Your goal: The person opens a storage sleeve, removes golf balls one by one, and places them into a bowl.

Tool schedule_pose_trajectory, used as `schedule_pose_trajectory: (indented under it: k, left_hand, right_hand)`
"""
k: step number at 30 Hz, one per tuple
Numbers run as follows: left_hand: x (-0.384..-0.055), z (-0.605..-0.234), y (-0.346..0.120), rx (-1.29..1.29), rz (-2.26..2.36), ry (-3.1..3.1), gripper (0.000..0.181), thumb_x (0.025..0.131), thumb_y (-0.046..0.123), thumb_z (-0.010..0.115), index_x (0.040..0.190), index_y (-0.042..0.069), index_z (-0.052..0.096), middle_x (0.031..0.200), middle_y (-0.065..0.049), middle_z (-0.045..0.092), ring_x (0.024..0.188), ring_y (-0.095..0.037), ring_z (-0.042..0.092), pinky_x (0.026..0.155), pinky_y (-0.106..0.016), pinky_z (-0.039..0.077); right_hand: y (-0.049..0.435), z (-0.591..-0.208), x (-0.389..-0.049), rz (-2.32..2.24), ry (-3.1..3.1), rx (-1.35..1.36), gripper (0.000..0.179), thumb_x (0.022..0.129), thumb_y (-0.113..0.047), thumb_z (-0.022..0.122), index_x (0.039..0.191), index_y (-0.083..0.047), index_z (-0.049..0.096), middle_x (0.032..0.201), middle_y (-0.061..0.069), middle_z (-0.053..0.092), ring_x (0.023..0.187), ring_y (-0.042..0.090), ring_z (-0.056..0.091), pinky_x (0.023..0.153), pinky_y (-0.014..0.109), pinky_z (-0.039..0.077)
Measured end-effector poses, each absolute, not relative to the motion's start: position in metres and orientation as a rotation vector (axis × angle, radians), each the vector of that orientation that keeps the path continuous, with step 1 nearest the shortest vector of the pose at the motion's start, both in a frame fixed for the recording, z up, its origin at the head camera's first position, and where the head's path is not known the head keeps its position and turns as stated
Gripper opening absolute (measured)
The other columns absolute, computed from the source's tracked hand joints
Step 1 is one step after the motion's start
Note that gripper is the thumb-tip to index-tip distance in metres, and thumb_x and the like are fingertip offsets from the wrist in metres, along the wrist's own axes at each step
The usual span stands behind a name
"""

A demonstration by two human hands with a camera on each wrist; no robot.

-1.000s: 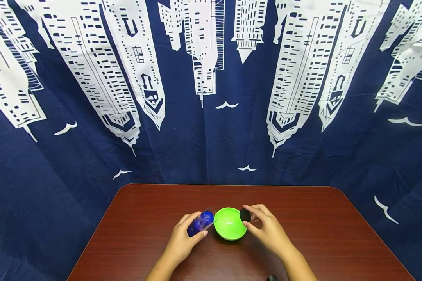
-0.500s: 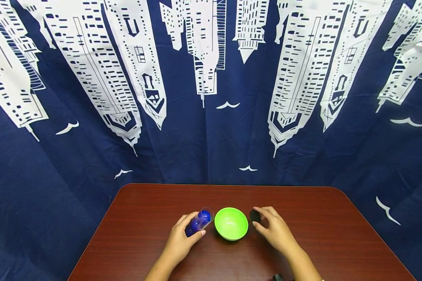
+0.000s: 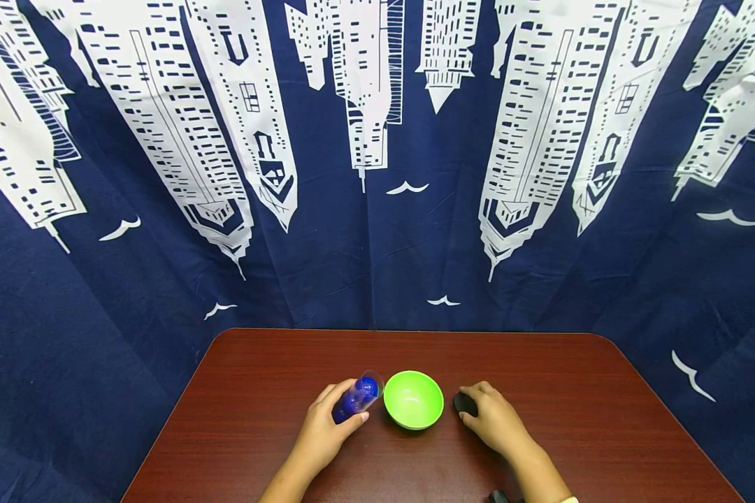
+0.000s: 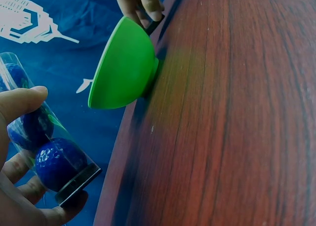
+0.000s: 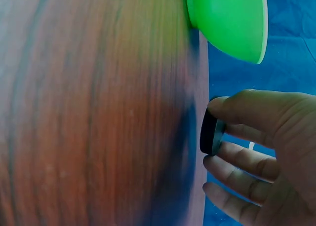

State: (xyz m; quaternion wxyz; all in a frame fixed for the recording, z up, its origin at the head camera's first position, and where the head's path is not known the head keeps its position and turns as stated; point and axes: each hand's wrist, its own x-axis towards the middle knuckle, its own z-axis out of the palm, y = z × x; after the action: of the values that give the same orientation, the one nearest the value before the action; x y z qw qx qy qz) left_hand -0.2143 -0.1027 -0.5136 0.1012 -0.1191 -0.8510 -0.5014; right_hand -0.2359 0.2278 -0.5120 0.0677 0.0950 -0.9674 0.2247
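Observation:
My left hand (image 3: 327, 419) grips a clear tube (image 4: 81, 154) with a black base, tilted toward the bowl. Inside it are blue golf balls (image 4: 60, 163), three of them showing in the left wrist view. The tube's mouth is uncovered and points up and to the right in the head view. Just right of it a green bowl (image 3: 413, 400) stands on the table, its inside bare. On the bowl's right side my right hand (image 3: 495, 421) pinches a round black cap (image 5: 212, 132) between thumb and fingers, low over the tabletop.
The reddish-brown wooden table (image 3: 258, 370) reaches back to a navy curtain (image 3: 327, 279) printed with white buildings and birds. At the near edge, by the right forearm, a small black object (image 3: 498, 496) is partly cut off by the frame.
My right hand has moved the black cap right, away from the bowl's rim, and then lowered it toward the table. The left hand and tube have stayed almost still.

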Motion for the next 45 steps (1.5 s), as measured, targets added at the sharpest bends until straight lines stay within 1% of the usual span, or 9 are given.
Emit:
schedule_pose_trajectory:
  k: [6,13,21,29,36,40,45]
  left_hand:
    - [-0.215,-0.513,-0.103,-0.35,-1.46,-2.517,0.054,0.083,0.034,0.084,0.132,0.032,0.061,0.118,0.004,0.066,0.107,-0.018,0.063,0.089,-0.035,0.054]
    - [-0.216,-0.513,-0.104,-0.346,-1.463,-2.512,0.054,0.082,0.034,0.084,0.132,0.032,0.062,0.119,0.005,0.066,0.108,-0.017,0.063,0.09,-0.035,0.053]
    - [-0.217,-0.513,-0.104,-0.362,-1.446,-2.506,0.054,0.083,0.034,0.084,0.132,0.033,0.062,0.118,0.006,0.066,0.107,-0.016,0.063,0.09,-0.034,0.053]
    - [-0.217,-0.513,-0.104,-0.373,-1.436,-2.502,0.054,0.083,0.035,0.083,0.132,0.032,0.062,0.119,0.005,0.066,0.107,-0.016,0.064,0.09,-0.033,0.054]
    - [-0.215,-0.511,-0.103,-0.372,-1.42,-2.498,0.054,0.083,0.032,0.084,0.132,0.032,0.062,0.12,0.005,0.066,0.108,-0.017,0.064,0.091,-0.034,0.054]
    - [-0.215,-0.51,-0.103,-0.374,-1.412,-2.489,0.054,0.083,0.027,0.084,0.132,0.031,0.062,0.12,0.005,0.066,0.108,-0.016,0.064,0.092,-0.035,0.054]
    - [-0.214,-0.508,-0.101,-0.37,-1.408,-2.483,0.054,0.082,0.025,0.085,0.131,0.032,0.062,0.119,0.007,0.065,0.107,-0.014,0.065,0.092,-0.034,0.055]
  right_hand:
    - [0.229,-0.518,-0.239,0.666,-2.924,0.282,0.048,0.082,-0.011,0.082,0.127,-0.003,0.067,0.119,0.011,0.065,0.112,0.034,0.065,0.094,0.055,0.053]
    - [0.228,-0.521,-0.24,0.652,-2.926,0.305,0.045,0.081,-0.011,0.082,0.123,-0.004,0.069,0.114,0.008,0.065,0.11,0.031,0.064,0.093,0.053,0.053]
    - [0.228,-0.523,-0.241,0.647,-2.925,0.306,0.044,0.081,-0.011,0.083,0.122,-0.004,0.07,0.113,0.006,0.066,0.11,0.029,0.063,0.095,0.052,0.053]
    - [0.227,-0.524,-0.24,0.647,-2.887,0.324,0.046,0.081,-0.012,0.083,0.124,-0.006,0.069,0.117,0.007,0.066,0.114,0.031,0.063,0.097,0.053,0.052]
    - [0.225,-0.518,-0.241,0.662,-2.832,0.33,0.049,0.085,-0.018,0.081,0.13,-0.008,0.067,0.125,0.009,0.062,0.118,0.033,0.061,0.1,0.054,0.051]
    - [0.222,-0.513,-0.239,0.666,-2.768,0.354,0.048,0.086,-0.02,0.08,0.131,-0.009,0.066,0.123,0.007,0.062,0.116,0.03,0.061,0.097,0.052,0.053]
    - [0.218,-0.505,-0.236,0.672,-2.674,0.4,0.048,0.085,-0.02,0.082,0.13,-0.012,0.067,0.122,0.005,0.063,0.112,0.027,0.063,0.093,0.05,0.055]
